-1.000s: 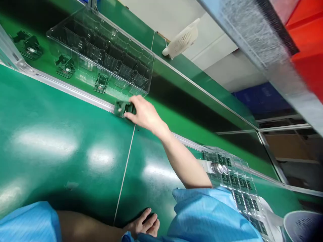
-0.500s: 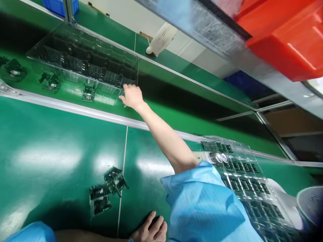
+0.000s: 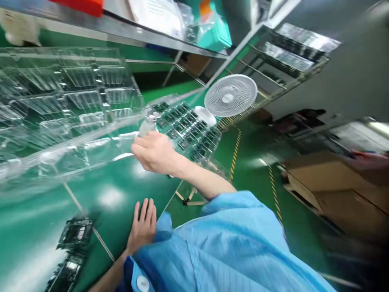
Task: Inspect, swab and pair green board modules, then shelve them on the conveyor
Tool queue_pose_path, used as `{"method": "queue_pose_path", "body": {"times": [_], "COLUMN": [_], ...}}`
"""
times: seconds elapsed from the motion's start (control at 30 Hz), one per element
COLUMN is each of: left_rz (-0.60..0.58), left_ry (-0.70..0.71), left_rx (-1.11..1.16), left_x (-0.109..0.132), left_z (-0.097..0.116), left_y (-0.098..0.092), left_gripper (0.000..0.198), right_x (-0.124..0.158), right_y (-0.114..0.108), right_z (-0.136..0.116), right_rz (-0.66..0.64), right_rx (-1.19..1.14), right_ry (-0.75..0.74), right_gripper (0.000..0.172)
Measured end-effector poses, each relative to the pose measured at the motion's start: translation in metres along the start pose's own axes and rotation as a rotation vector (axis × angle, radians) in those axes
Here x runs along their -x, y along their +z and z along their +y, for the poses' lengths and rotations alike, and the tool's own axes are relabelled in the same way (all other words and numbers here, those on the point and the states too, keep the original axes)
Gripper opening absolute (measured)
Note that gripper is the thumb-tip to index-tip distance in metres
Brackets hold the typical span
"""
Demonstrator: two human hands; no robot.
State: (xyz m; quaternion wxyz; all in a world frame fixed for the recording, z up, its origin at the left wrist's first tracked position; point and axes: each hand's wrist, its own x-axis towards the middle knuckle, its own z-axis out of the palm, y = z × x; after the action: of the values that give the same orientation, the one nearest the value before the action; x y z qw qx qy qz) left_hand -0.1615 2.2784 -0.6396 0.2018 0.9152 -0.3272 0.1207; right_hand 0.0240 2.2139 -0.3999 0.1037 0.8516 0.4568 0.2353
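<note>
My right hand (image 3: 156, 152) is closed on the near right corner of a large clear plastic tray (image 3: 82, 99) with moulded pockets. The tray is raised above the green workbench (image 3: 112, 219), and its pockets look to hold nothing. My left hand (image 3: 142, 223) lies on the bench near its front edge, fingers stretched out. To the left of that hand lie a green circuit board (image 3: 75, 233) and another circuit board (image 3: 65, 271), touching or overlapping. Beyond my right hand sits a second clear tray (image 3: 190, 129) with rows of circuit boards in it.
A white fan (image 3: 231, 95) stands behind the filled tray. Overhead runs a metal shelf (image 3: 133, 34) bearing a teal box (image 3: 214, 36) and bags. A wire rack (image 3: 279, 77) stands at the back right, cardboard boxes (image 3: 331, 186) on the floor at right.
The view has swung right. My right hand has taken hold of the clear tray and lifted it from the far strip toward me. My left hand stays flat on the bench.
</note>
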Motion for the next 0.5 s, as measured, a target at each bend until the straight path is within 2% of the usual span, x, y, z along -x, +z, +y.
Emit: {"method": "queue_pose_path", "body": {"times": [0.1, 0.17, 0.27, 0.37, 0.5], "left_rz": [-0.027, -0.060, -0.089, -0.084, -0.169], "left_ry": [0.029, 0.040, 0.078, 0.115, 0.078], "left_rx": [-0.002, 0.007, -0.016, -0.032, 0.046], "left_x": [0.008, 0.014, 0.019, 0.020, 0.019], "left_z": [-0.006, -0.007, -0.009, -0.009, -0.007], "left_y": [-0.007, -0.016, -0.033, -0.048, -0.061], "left_gripper": [0.041, 0.044, 0.051, 0.065, 0.074], "right_x": [0.110, 0.178, 0.268, 0.342, 0.413], "right_y": [-0.045, -0.065, -0.082, -0.083, -0.053], "right_z": [-0.008, -0.021, -0.040, -0.051, -0.054], "right_rz": [0.080, 0.149, 0.190, 0.192, 0.168], "right_rx": [0.069, 0.114, 0.209, 0.332, 0.462], "right_ry": [0.142, 0.359, 0.669, 1.012, 1.500], "right_gripper": [0.033, 0.032, 0.028, 0.037, 0.044]}}
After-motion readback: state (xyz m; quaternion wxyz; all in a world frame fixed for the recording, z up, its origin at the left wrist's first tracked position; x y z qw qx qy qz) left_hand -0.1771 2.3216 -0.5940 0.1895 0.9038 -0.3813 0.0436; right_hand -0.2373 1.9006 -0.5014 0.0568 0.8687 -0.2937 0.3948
